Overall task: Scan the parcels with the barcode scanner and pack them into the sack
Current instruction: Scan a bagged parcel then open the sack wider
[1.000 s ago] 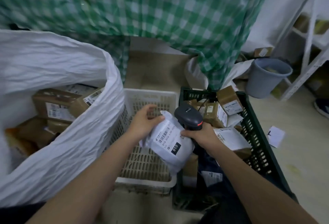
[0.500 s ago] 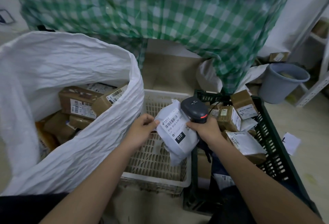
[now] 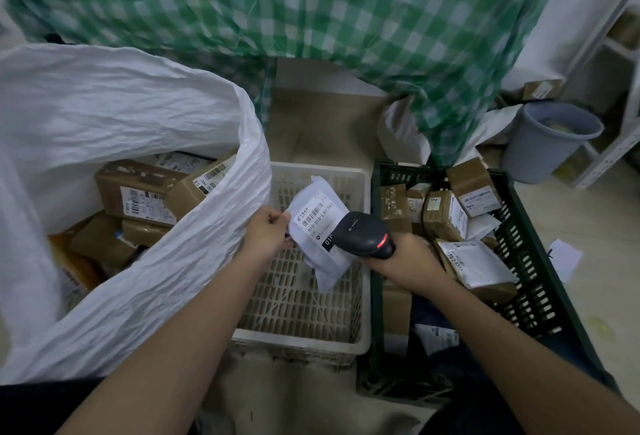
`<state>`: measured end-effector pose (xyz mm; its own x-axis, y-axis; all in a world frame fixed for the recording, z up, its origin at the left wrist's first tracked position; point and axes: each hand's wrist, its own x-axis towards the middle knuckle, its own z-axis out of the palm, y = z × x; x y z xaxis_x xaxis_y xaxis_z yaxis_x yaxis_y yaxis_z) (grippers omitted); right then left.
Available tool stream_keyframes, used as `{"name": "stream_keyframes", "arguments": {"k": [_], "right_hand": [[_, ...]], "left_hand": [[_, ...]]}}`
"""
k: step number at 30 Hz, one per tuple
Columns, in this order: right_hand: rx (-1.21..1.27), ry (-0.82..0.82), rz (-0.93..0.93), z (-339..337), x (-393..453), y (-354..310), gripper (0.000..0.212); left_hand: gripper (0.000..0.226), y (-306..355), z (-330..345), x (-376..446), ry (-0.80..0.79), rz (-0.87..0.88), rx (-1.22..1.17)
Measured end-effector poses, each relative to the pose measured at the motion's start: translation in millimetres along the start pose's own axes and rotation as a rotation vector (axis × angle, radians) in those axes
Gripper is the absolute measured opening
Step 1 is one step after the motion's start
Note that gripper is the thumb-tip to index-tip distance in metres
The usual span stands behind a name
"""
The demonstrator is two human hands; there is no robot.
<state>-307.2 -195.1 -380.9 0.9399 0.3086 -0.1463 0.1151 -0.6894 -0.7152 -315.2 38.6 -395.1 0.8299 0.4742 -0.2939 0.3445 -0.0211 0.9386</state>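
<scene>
My left hand (image 3: pixel 268 234) pinches the left edge of a white soft parcel (image 3: pixel 317 223) with a barcode label, held over the white crate (image 3: pixel 301 337). My right hand (image 3: pixel 407 261) grips a black barcode scanner (image 3: pixel 363 234) whose head lies over the parcel's lower right part; a red light shows on it. The big white sack (image 3: pixel 145 282) stands open at the left with several brown boxes (image 3: pixel 138 189) inside. More parcels (image 3: pixel 446 213) lie in the dark green crate (image 3: pixel 533 261) at the right.
A green checked cloth (image 3: pixel 311 12) hangs over a table behind the crates. A grey bucket (image 3: pixel 547 140) and a white shelf frame (image 3: pixel 620 144) stand at the far right. A paper slip (image 3: pixel 564 258) lies on the floor beside the green crate.
The parcel has tilted so its label faces up more, and the scanner head has come down over its lower right corner. The view has shifted left toward the sack.
</scene>
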Motion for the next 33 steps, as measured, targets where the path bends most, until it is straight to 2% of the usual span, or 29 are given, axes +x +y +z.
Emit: {"name": "stream_keyframes", "arguments": {"k": [6, 19, 22, 26, 29, 33], "right_hand": [[0.010, -0.026, -0.007, -9.3, -0.6, 0.7, 0.020], [0.030, -0.016, 0.006, -12.0, -3.9, -0.3, 0.033], [0.110, 0.006, -0.016, -10.9, -4.8, -2.4, 0.032], [0.221, 0.024, -0.067, -12.2, -12.7, -14.5, 0.017], [0.351, 0.077, -0.082, -11.8, -21.1, -25.7, 0.017], [0.385, 0.117, -0.089, -8.9, -31.4, -52.0, 0.014]], "left_hand": [[0.023, -3.4, 5.2, 3.7, -0.007, 0.019, 0.026], [0.020, 1.9, -1.7, -8.2, -0.014, 0.040, 0.000], [0.020, 5.1, -7.5, -15.5, -0.010, 0.049, 0.005], [0.020, 10.8, -24.3, -32.9, 0.017, 0.077, 0.031], [0.022, 18.0, -45.7, -49.9, 0.024, 0.110, -0.021], [0.020, 34.0, -88.3, -74.1, 0.070, 0.177, -0.079]]}}
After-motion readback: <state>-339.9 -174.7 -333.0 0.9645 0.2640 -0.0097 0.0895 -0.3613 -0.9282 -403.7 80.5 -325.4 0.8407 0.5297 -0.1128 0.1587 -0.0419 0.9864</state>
